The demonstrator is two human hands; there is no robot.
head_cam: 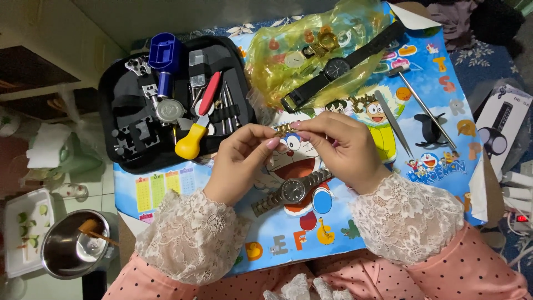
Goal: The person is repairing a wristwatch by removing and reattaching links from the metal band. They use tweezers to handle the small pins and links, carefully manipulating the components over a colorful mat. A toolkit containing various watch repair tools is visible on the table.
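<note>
We see both hands raised a little above the colourful cartoon mat (444, 122) that covers the surface. The left hand (239, 161) and the right hand (338, 147) meet at the middle, and between their fingertips they pinch a small gold-coloured piece of watch band (284, 129). Each grip is closed on one end of that piece, thumb against forefinger, so the piece hangs between the two hands just over the mat.

Below the hands a silver wristwatch (293, 190) with a dark dial lies flat on the mat. Above the right hand a black wristwatch (338, 68) rests on a crumpled yellow plastic bag (288, 50), which also holds some small gold parts. To the right of the bag lie tweezers (393, 123), a thin metal rod (425, 108) and a small black clip (428, 129).

To the left of the hands an open black tool case (119, 105) sits partly on the mat. In it we make out a yellow-handled tool (191, 143), a red-handled tool (210, 91) and a blue holder (164, 54). At the lower left, off the mat, stands a metal bowl (69, 250).
</note>
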